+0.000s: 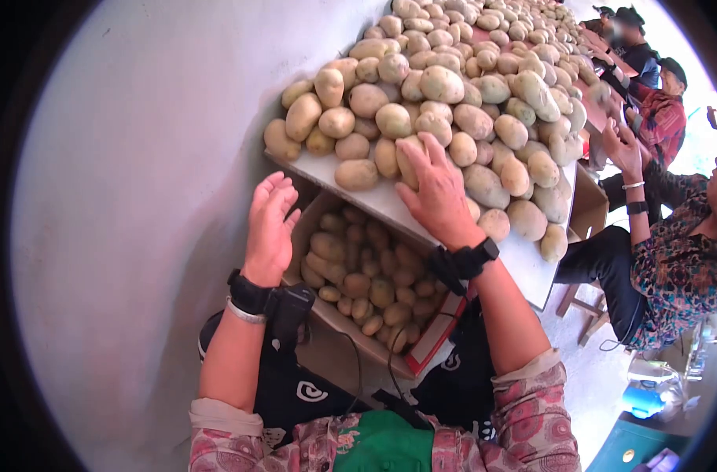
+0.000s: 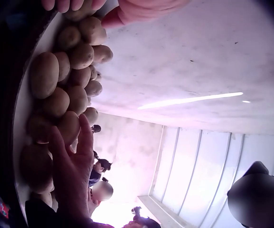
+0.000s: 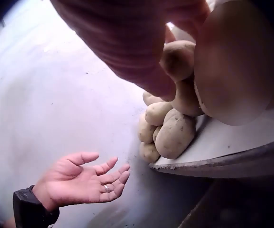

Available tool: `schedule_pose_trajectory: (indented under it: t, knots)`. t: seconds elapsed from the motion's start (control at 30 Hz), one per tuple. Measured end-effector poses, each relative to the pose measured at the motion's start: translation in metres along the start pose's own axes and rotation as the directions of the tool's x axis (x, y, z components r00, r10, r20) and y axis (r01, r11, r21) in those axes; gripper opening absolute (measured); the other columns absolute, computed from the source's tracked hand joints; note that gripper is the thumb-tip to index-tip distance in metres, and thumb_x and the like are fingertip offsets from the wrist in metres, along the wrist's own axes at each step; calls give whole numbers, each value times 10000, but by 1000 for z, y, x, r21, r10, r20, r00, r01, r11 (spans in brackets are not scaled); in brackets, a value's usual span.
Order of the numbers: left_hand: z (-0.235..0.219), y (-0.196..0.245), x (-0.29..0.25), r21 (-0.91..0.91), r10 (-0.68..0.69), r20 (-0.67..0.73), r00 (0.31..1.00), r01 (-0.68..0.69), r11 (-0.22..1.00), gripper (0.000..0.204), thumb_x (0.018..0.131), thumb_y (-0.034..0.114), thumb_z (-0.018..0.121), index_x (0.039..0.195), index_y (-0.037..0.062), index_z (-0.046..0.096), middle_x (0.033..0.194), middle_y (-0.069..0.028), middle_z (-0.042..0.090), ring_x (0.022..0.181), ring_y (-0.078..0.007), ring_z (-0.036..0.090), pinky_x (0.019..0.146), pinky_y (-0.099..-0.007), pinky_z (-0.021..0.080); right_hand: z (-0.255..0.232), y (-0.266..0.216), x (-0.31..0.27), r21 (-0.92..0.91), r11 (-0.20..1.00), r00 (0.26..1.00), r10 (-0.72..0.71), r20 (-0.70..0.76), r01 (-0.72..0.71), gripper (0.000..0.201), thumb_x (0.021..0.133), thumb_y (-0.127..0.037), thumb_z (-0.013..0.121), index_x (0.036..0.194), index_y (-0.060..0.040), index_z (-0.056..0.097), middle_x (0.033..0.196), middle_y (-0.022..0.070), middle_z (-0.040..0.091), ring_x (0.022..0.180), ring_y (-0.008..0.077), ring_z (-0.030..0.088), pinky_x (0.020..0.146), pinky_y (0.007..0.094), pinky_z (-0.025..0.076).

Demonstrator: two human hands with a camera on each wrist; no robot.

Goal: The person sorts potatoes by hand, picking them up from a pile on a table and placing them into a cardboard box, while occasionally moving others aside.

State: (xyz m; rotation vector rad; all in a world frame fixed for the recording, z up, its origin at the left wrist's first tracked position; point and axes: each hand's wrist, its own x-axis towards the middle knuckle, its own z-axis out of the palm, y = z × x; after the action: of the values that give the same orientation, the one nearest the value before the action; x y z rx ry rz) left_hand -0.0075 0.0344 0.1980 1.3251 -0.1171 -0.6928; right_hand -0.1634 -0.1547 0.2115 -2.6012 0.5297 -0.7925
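My right hand [image 1: 439,193] reaches over the front of a potato heap on the table. Its thumb and fingers lie on either side of a pale, oblong potato [image 1: 406,164], holding it among the others; the back of the hand hides part of it. In the right wrist view, the thumb lies against a potato [image 3: 178,61] close under the palm. My left hand [image 1: 270,224] is held beside the table's front left corner with nothing in it, fingers loosely extended. The right wrist view shows its palm facing up, with a ring on one finger.
Below the table edge [image 1: 358,206] stands a cardboard box [image 1: 347,322] holding many potatoes [image 1: 382,291]. A pale wall [image 1: 138,197] borders the left. At the right, a seated person in a patterned shirt [image 1: 677,259] and others sit along the table near another cardboard box [image 1: 588,206].
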Motion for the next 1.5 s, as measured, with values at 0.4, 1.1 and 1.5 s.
schedule_pose_trajectory:
  t: [0.4,1.1,1.5]
  knots:
    - [-8,16,4,-46,38,13,999,-37,998,380,895,187,517,1262,122,440,1234,-19,502,1097,-151,454,923,-340,351,-21,-18,2,122,992,984,-4,-178,26,407,713,18,550,1109,-77,538,1165,193,513,1011,361,548,873,432,450]
    - [-8,24,4,-31,55,36,998,-54,998,386,901,225,527,1263,125,437,1237,-11,522,1062,-123,467,903,-306,343,71,-84,-89,395,918,890,-188,416,9,641,738,-76,586,1338,-79,361,1356,274,281,1266,441,304,981,494,334]
    - [4,15,7,-19,50,74,996,-48,999,381,879,220,565,1232,129,453,1183,11,548,1015,-111,479,865,-292,349,21,-56,-77,283,953,939,-188,289,104,609,697,-76,661,1258,-52,425,1345,248,315,1239,414,351,962,464,360]
